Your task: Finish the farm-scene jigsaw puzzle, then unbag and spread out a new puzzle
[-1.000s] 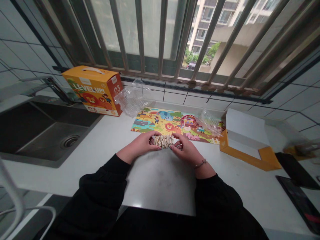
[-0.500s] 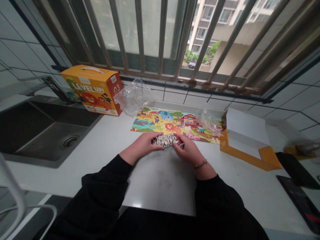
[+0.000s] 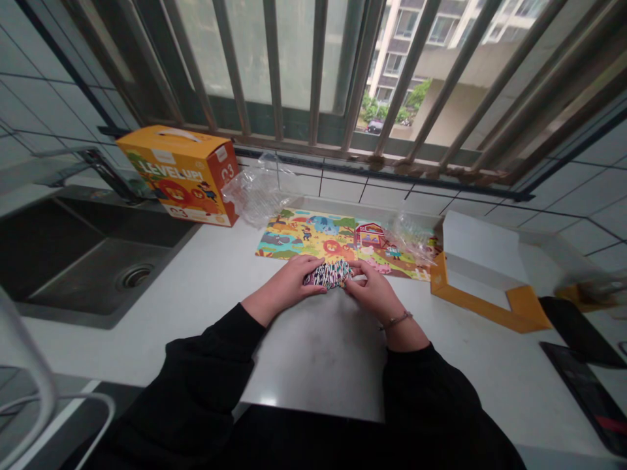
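A thick bunch of jigsaw puzzle pieces is squeezed between my two hands, just above the white counter. Their pale edges and some dark, coloured faces show. My left hand is closed round the left end of the bunch, thumb toward me. At the other end, my right hand grips with its thumb and fingers. Right behind the hands lie a picture sheet with lions and a farm picture sheet, side by side. Parts of the pieces are hidden by my fingers.
An orange puzzle box stands at the back left, beside the sink. Crumpled clear plastic lies next to it, and another clear plastic bag covers part of the farm sheet. An open box lid and a dark tablet-like device are at right.
The bunch has tilted between my hands, so coloured faces show where mostly pale edges did before. Both hands have shifted slightly to the right.
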Demonstrator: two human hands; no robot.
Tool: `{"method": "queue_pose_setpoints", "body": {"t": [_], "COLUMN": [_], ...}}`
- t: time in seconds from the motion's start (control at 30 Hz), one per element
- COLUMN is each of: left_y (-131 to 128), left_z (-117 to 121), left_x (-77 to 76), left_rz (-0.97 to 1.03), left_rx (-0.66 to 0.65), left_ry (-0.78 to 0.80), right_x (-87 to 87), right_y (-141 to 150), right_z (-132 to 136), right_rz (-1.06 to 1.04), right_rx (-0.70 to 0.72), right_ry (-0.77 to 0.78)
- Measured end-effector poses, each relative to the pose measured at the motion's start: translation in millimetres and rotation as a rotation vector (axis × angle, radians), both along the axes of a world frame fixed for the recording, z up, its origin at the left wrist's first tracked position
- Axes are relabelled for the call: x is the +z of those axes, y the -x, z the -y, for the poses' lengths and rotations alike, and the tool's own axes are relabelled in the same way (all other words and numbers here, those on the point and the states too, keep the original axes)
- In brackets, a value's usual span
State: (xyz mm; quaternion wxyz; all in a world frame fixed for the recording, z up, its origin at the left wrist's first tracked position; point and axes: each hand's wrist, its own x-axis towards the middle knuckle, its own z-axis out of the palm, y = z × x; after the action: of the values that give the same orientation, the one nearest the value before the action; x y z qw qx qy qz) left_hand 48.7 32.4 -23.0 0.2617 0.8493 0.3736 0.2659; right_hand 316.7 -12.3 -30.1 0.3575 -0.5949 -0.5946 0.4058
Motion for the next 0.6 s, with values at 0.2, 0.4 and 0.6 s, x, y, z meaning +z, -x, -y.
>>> {"method": "queue_pose_setpoints", "body": {"t": [0.2,0.4,0.6], "left_y": [-0.2,1.8,8.0], "left_z": [-1.0,0.8,2.3], "left_x": [-1.6,-1.2,1.5], "left_rz": [-0.04,-0.062,-0.062], "left_rx": [0.006,0.041,0.037], "left_ry": [-0.01,-0.021,-0.007], "right_x": [3.5,3.6,6.7], "right_y": [-0.9,-3.1,-3.4], "right_z": [0.3,-1.0,-0.7], "right_rz": [0.129,0.221,0.212], "right_rx": [-0.039,-0.045,-0.063], "right_ry": [-0.004,-0.023,-0.027]}}
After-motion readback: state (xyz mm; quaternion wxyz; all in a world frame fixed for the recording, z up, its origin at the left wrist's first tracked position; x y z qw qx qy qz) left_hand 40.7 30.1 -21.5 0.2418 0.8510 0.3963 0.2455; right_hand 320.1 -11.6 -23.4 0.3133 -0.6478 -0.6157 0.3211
